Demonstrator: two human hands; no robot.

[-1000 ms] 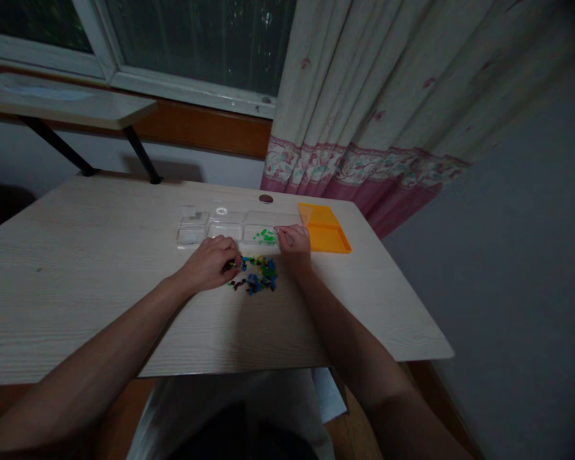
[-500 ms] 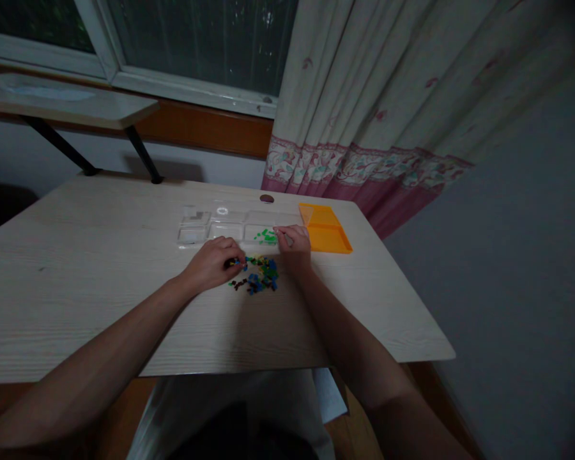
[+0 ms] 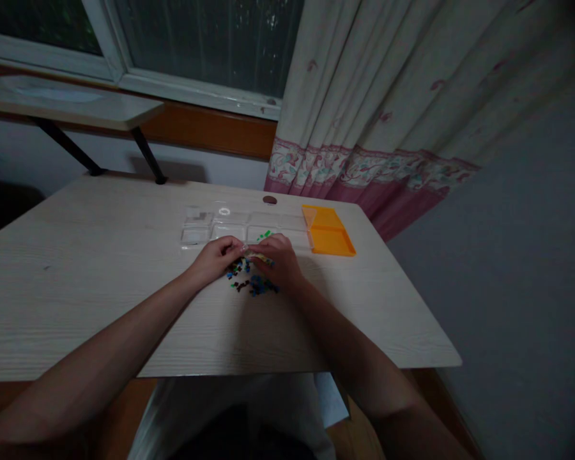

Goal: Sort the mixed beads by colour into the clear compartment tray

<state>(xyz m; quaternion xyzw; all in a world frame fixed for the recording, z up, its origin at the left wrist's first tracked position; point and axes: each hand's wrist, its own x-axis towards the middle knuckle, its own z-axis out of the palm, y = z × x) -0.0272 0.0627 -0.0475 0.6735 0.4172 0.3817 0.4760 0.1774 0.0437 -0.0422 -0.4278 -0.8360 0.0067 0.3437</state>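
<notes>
A pile of small coloured pieces [image 3: 259, 285], blue, dark brown, green and yellow, lies on the table in front of me. My left hand [image 3: 216, 257] is at the pile's left edge, thumb and fingertips pinched together. From the right my right hand [image 3: 282, 260] reaches over the pile, its fingertips meeting those of my left hand. Its fingers are closed too; whatever lies between the fingertips is too small to name. Just behind the hands sits a clear compartment tray [image 3: 230, 232]. Bright green pieces [image 3: 265, 235] lie in one front compartment, partly hidden by my right hand.
An open orange plastic case [image 3: 333, 239] lies at the tray's right end. Behind the tray is a brown oval object [image 3: 269, 200]. A raised shelf [image 3: 100, 108] on black legs stands at the back left. A curtain [image 3: 364, 128] hangs behind the table.
My right hand has moved left and nearer, from the green pieces' compartment to my left hand's fingertips over the pile. My left hand stays almost in place. The view has shifted slightly.
</notes>
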